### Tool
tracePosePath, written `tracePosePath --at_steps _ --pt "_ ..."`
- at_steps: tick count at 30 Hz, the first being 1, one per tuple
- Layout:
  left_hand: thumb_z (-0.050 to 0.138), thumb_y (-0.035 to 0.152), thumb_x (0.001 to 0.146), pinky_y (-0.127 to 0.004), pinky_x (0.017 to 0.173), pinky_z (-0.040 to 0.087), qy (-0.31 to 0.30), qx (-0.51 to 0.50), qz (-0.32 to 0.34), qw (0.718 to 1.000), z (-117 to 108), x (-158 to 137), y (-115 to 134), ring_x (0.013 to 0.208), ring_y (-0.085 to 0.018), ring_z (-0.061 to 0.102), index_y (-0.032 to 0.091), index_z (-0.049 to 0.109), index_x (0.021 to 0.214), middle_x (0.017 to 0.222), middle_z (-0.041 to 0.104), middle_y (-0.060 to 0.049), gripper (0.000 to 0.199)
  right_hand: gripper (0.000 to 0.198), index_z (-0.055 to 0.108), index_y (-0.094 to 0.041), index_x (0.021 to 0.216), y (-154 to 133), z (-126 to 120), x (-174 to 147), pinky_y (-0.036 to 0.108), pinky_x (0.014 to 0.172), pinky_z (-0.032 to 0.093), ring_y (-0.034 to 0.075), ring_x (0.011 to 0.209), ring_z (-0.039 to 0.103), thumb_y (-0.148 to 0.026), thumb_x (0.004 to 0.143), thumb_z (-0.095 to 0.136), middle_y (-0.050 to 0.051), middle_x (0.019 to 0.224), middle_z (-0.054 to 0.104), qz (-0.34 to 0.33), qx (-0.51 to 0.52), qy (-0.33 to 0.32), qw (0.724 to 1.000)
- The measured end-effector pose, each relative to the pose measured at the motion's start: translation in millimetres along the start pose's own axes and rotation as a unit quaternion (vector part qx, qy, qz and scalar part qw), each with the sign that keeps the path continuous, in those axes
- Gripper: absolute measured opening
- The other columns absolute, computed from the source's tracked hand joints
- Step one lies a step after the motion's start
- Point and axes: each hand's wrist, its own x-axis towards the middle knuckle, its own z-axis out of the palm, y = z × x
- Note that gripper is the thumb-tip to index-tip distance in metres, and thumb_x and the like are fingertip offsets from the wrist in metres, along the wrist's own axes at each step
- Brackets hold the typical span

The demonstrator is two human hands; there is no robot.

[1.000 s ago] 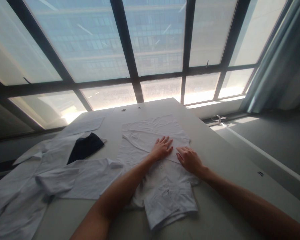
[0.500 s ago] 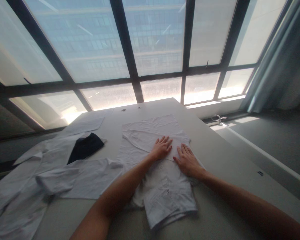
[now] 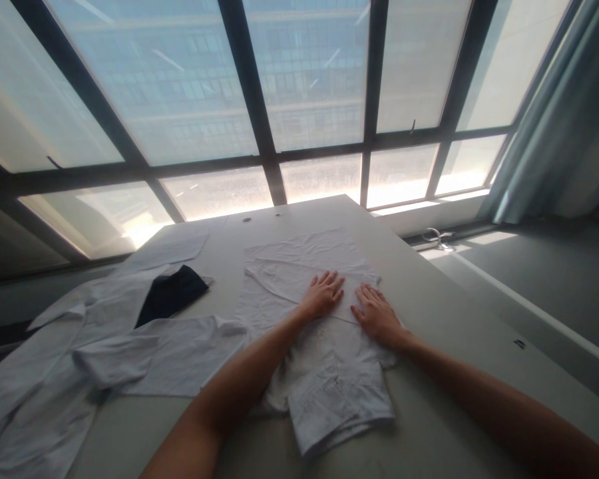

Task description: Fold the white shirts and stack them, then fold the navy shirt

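A white, wrinkled garment (image 3: 299, 259), apparently a shirt, lies spread on the white table (image 3: 444, 319). One sleeve-like part (image 3: 337, 406) of it is laid toward me, its open end nearest my body. My left hand (image 3: 323, 294) rests flat on the middle of the cloth with the fingers spread. Close by on the right, my right hand (image 3: 377, 316) lies flat along the garment's right edge, fingers stretched forward. Neither hand grips anything; the cloth under both palms is hidden.
More white clothing (image 3: 54, 372) is heaped at the left, with a dark navy cloth (image 3: 172, 293) on it. A folded white piece (image 3: 170, 249) lies at the far left. Windows (image 3: 309, 80) rise behind the table. A curtain (image 3: 544, 120) hangs at the right, and a small dark mark (image 3: 519, 344) shows on the right.
My right hand has shifted slightly to the right along the cloth's edge. My left hand and the garment look almost unchanged.
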Motion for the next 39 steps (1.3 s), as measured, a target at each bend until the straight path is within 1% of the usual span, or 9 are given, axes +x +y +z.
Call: tracePosePath --at_steps 9,15,17,21,24,27,29,33,39 --pt "0.028 0.048 0.105 -0.055 0.120 0.022 0.002 0.001 -0.001 1.000 0 0 0 0.152 -0.028 0.023 0.027 0.038 0.154 0.164 0.030 -0.006 0.055 0.059 0.046 -0.005 0.149 0 2 1 0.044 0.121 0.023 0.030 0.147 0.032 -0.038 0.099 0.043 0.021 0.156 0.041 -0.009 -0.008 0.011 1.000" --pt "0.029 0.048 0.105 -0.054 0.120 0.022 -0.001 0.000 -0.002 1.000 0 0 0 0.152 -0.027 0.022 0.028 0.037 0.155 0.164 0.030 -0.006 0.054 0.058 0.048 -0.006 0.148 1 2 0 0.044 0.120 0.024 0.030 0.147 0.033 -0.038 0.099 0.044 0.022 0.155 0.041 -0.004 -0.005 0.018 1.000" --pt "0.029 0.047 0.105 -0.054 0.120 0.022 -0.001 -0.001 -0.002 1.000 -1 0 1 0.152 -0.027 0.022 0.028 0.037 0.155 0.164 0.030 -0.006 0.054 0.059 0.046 -0.005 0.149 -1 0 1 0.045 0.121 0.023 0.030 0.149 0.029 -0.038 0.100 0.043 0.022 0.157 0.038 -0.009 -0.001 0.032 0.999" --pt "0.030 0.046 0.105 -0.055 0.119 0.022 0.003 -0.003 -0.001 1.000 -4 -2 4 0.151 -0.029 0.023 0.027 0.038 0.154 0.163 0.030 -0.007 0.053 0.066 0.031 -0.002 0.156 -11 -2 1 0.045 0.122 0.019 0.029 0.153 0.016 -0.043 0.104 0.035 0.020 0.163 0.025 -0.050 0.025 0.059 0.997" --pt "0.031 0.046 0.104 -0.057 0.119 0.022 0.000 -0.005 -0.001 1.000 -6 -2 5 0.151 -0.030 0.023 0.026 0.038 0.154 0.164 0.030 -0.008 0.054 0.069 0.029 0.000 0.156 -17 2 0 0.045 0.122 0.020 0.029 0.152 0.017 -0.047 0.104 0.031 0.021 0.163 0.025 -0.060 0.044 0.030 0.997" --pt "0.031 0.046 0.104 -0.057 0.119 0.022 -0.007 -0.005 -0.007 1.000 -7 -2 5 0.151 -0.029 0.023 0.026 0.038 0.154 0.164 0.029 -0.007 0.054 0.071 0.033 0.001 0.154 -15 6 1 0.046 0.122 0.020 0.031 0.151 0.022 -0.050 0.104 0.030 0.023 0.160 0.029 -0.049 0.040 -0.012 0.998" --pt "0.030 0.047 0.105 -0.056 0.120 0.021 -0.011 -0.005 -0.008 1.000 -6 -1 5 0.151 -0.029 0.022 0.026 0.038 0.154 0.164 0.029 -0.007 0.054 0.071 0.034 0.001 0.154 -11 7 2 0.046 0.122 0.019 0.031 0.151 0.023 -0.050 0.104 0.031 0.023 0.160 0.030 -0.036 0.029 -0.024 0.999" --pt "0.029 0.047 0.105 -0.055 0.120 0.021 -0.005 -0.003 -0.007 1.000 -3 0 3 0.151 -0.028 0.023 0.027 0.038 0.154 0.164 0.029 -0.006 0.054 0.070 0.035 0.001 0.153 -7 7 4 0.045 0.122 0.017 0.030 0.151 0.023 -0.048 0.103 0.033 0.022 0.160 0.031 -0.018 0.014 -0.025 0.999" --pt "0.029 0.048 0.105 -0.054 0.120 0.022 -0.001 -0.002 -0.006 1.000 -2 -1 2 0.151 -0.027 0.023 0.028 0.038 0.154 0.164 0.030 -0.006 0.054 0.064 0.038 -0.003 0.152 -6 8 5 0.044 0.122 0.018 0.028 0.151 0.024 -0.043 0.102 0.036 0.021 0.160 0.033 -0.019 0.015 -0.021 0.999"
